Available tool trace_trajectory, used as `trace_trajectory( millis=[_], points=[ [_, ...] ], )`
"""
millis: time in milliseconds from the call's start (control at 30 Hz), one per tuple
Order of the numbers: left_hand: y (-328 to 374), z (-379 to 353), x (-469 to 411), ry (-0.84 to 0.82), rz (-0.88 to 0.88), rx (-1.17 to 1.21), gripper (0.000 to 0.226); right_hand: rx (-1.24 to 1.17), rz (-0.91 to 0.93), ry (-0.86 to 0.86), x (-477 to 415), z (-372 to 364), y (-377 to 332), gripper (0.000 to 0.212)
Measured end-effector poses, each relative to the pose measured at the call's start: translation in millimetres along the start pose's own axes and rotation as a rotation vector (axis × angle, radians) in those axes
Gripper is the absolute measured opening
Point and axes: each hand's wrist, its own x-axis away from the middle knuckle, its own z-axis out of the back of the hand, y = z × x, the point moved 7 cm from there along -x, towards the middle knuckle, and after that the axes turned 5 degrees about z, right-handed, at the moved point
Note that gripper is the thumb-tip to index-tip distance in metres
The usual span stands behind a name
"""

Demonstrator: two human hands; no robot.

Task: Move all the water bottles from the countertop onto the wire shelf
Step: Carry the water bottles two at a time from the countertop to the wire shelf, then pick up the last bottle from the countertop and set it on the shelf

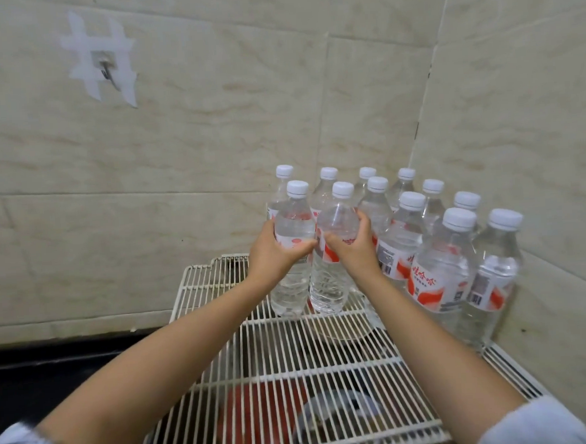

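Observation:
Several clear water bottles with white caps and red-and-white labels stand upright on the white wire shelf (327,364), packed into the back right corner. My left hand (273,254) grips one bottle (293,283) at its label. Beside it, my right hand (351,247) grips a second bottle (331,284). Both held bottles stand upright with their bases on or just above the shelf wires, at the left front of the group. A nearer bottle (438,267) and another one (490,278) stand to the right.
Tiled walls close the shelf in at the back and on the right. A taped hook (104,70) hangs on the back wall. A dark countertop (36,371) lies to the left. Under the shelf wires sit a red object (262,416) and a round metal object (337,411).

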Motion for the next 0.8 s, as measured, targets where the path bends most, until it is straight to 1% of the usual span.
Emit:
trace_trajectory(
  millis=[100, 167, 267, 333, 367, 400, 467, 533, 600, 700, 800],
  points=[
    [-4.2, 0.9, 3.6, 0.002, 0.040, 0.013, 0.068, 0.012, -0.014, 0.019, 6.3, -0.2, 3.0, 0.080],
    [-4.7, 1.2, 7.3, -0.060, 0.069, -0.021, 0.074, 0.028, -0.046, 0.027, 11.2, -1.2, 5.1, 0.082],
    [-8.3, 5.4, 16.3, -0.172, 0.121, -0.109, 0.088, -0.021, -0.095, 0.069, 25.1, 0.7, 8.9, 0.073],
    [-14.8, 20.1, 24.2, -0.165, 0.171, -0.150, 0.102, -0.032, -0.042, 0.106, 39.9, 3.3, 0.8, 0.067],
    [-18.8, 30.6, 27.8, -0.146, 0.192, -0.158, 0.106, -0.002, -0.003, 0.122, 47.5, 4.6, -6.0, 0.066],
    [-22.4, 41.5, 32.2, -0.120, 0.199, -0.152, 0.106, 0.050, 0.035, 0.134, 54.5, 5.6, -13.0, 0.065],
    [-27.1, 64.5, 43.5, -0.051, 0.194, -0.125, 0.094, 0.167, 0.106, 0.120, 64.8, 2.5, -27.9, 0.060],
    [-34.1, 89.0, 59.9, 0.025, 0.205, -0.091, 0.081, 0.221, 0.147, 0.031, 72.4, -11.0, -40.8, 0.053],
    [-40.3, 117.7, 80.3, 0.118, 0.208, -0.073, 0.073, 0.204, 0.153, -0.086, 82.5, -31.4, -51.9, 0.049],
    [-65.1, 166.8, 117.8, 0.311, 0.277, -0.089, 0.064, 0.147, 0.172, -0.282, 107.2, -70.1, -71.8, 0.047],
    [-89.6, 212.9, 167.0, 0.464, 0.363, -0.132, 0.060, 0.063, 0.219, -0.417, 135.7, -106.5, -93.4, 0.045]
  ],
)
